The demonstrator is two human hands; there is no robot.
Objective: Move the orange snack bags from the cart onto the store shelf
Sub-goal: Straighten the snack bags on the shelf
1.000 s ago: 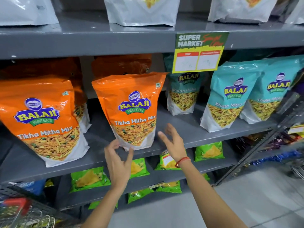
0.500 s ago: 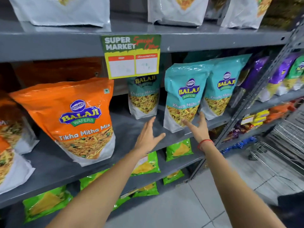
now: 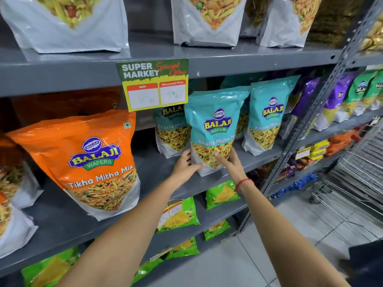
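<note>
Left hand [image 3: 185,165] and right hand [image 3: 230,164] clasp base of teal snack bag [image 3: 214,129] on grey shelf [image 3: 62,220], one palm each side. Orange snack bag [image 3: 91,160] stands upright on same shelf, left of hands, untouched. Price card [image 3: 154,83] hangs above. Second teal bag [image 3: 266,119] just right. Green packets [image 3: 180,214] on shelf below. Wire cart [image 3: 352,195] far right.

Bright, even indoor light that seems to come from overhead. Soft white glare streaks the glossy orange snack bag [image 3: 87,160] and the teal bag [image 3: 213,125]. The recess behind the bags under the upper grey shelf [image 3: 62,65] falls into deep shadow. Wide-angle distortion bends the metal upright [image 3: 323,104] and stretches the forearms at the bottom edge. The centre is sharp; the wire cart [image 3: 356,179] and far-right packets look slightly soft, possibly motion blur.
</note>
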